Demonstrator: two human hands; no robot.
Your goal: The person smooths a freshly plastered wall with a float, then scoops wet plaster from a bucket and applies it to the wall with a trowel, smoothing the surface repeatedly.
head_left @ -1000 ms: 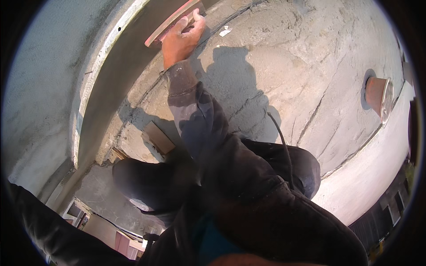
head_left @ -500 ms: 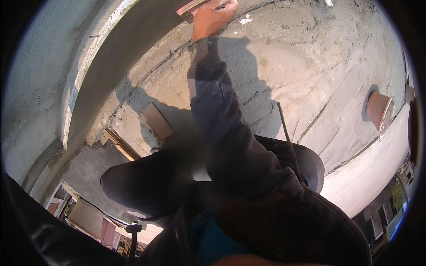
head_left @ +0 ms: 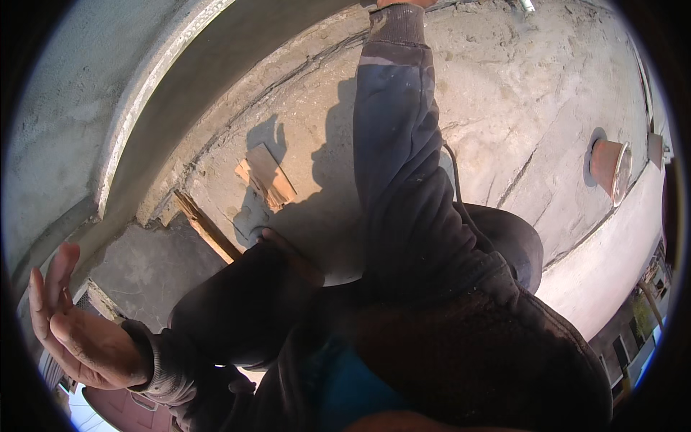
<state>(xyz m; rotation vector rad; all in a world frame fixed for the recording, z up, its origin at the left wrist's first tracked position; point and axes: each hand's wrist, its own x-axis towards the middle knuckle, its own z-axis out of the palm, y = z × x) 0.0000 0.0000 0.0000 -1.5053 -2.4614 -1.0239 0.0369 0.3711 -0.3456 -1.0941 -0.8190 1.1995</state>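
Note:
My left hand (head_left: 86, 338) is raised at the lower left. Its fingers are stretched and spread, holding nothing, in front of the grey slab and the wall's lower end. My right arm reaches far ahead over the rough cement surface (head_left: 489, 122). Only the base of my right hand (head_left: 407, 3) shows at the top edge; its fingers and whatever they hold are cut off. Beside its wrist runs a smooth, dark grey band of plaster (head_left: 216, 68) along the foot of the wall. A flat rectangular wooden piece (head_left: 270, 176) lies nearer me, partly in shadow.
A reddish-brown bucket (head_left: 607, 167) stands at the right on the cement. A splintered wooden strip (head_left: 209, 229) lies by my left knee, next to a dark grey slab (head_left: 155, 270). The pale wall (head_left: 61, 108) with its white edge curves along the left.
My left hand has come into view, spread, at the lower left. My right hand has moved farther ahead and right, almost out of view; the flat float it held no longer shows.

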